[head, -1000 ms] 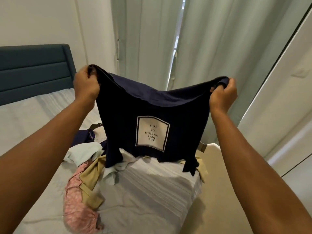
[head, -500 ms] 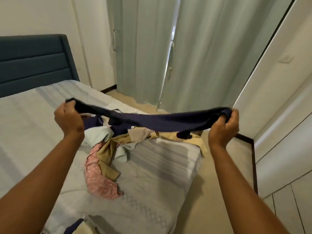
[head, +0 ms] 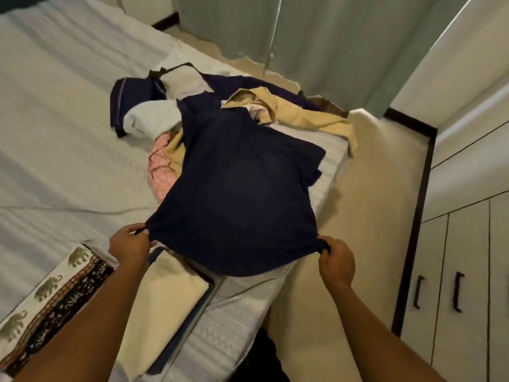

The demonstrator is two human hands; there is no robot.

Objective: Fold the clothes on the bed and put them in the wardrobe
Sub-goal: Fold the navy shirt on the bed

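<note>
Pinching the near hem of a navy T-shirt (head: 242, 188) at its two corners, both hands reach forward over the bed (head: 55, 119). The left hand (head: 129, 245) has its fingers curled round the hem's left corner, knuckles up, and its forearm runs in from the lower left. The right hand (head: 337, 259) clamps the opposite corner between thumb and curled fingers. Its forearm comes in from the lower right, over the strip of floor (head: 358, 188) beside the bed. The two hands are held well apart at roughly the same level, so the hem is drawn out between them (it sags a little in the middle).

Beyond the hands the shirt lies spread, plain side up, its far part resting on a heap of unfolded clothes (head: 192, 111). In that heap a pink garment (head: 159, 166) and a pale mint garment (head: 151, 119) lie beyond the left hand, and a tan garment (head: 297, 114) lies further off on the right hand's side.

Just beneath the left wrist lies a folded cream cloth (head: 168, 288), and to the left of that forearm an elephant-print cloth (head: 55, 293). To the right of the right hand stands the wardrobe (head: 462, 244), its doors closed, with dark handles. A pale green curtain (head: 330, 45) hangs far ahead of both hands.
</note>
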